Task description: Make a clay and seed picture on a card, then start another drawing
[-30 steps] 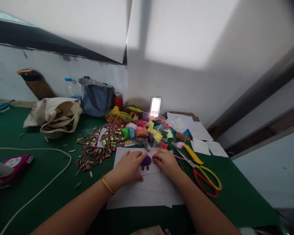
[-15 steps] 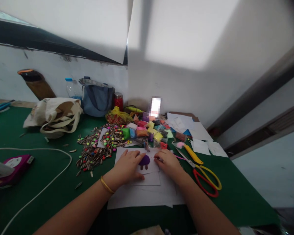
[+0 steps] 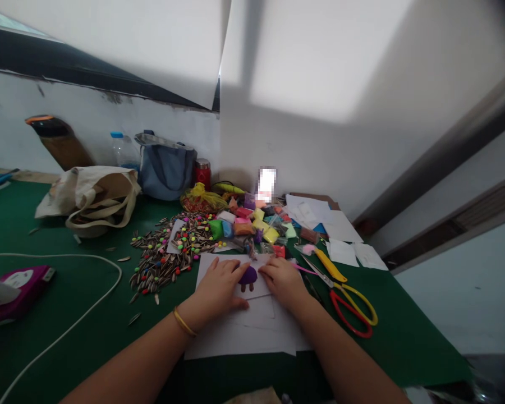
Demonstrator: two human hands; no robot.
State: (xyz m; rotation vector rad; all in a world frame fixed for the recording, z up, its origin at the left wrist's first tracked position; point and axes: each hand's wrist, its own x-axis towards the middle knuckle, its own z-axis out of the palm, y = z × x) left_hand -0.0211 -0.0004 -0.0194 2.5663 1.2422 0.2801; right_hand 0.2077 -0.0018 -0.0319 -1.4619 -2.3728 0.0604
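Observation:
A flat purple clay shape (image 3: 248,275) with two short brown legs (image 3: 247,287) lies on white paper (image 3: 235,338). My left hand (image 3: 222,285) rests over the sheet with its fingers stretched and apart, its fingertips at the shape's left side. At the right edge of the purple shape, my right hand (image 3: 283,280) has its thumb and fingers drawn together in a pinch. Whatever may be between those fingertips is hidden.
Scissors (image 3: 345,294) and a yellow-handled cutter (image 3: 330,266) lie to the right. Colourful clay packets (image 3: 244,229) crowd the back, beside striped seeds and small coloured balls (image 3: 168,264). A white cable (image 3: 109,260) curves across the left; a cloth bag (image 3: 96,196) stands behind it.
My right hand has shifted slightly left, bringing its fingertips to the edge of the purple shape. My left hand stays nearly in place.

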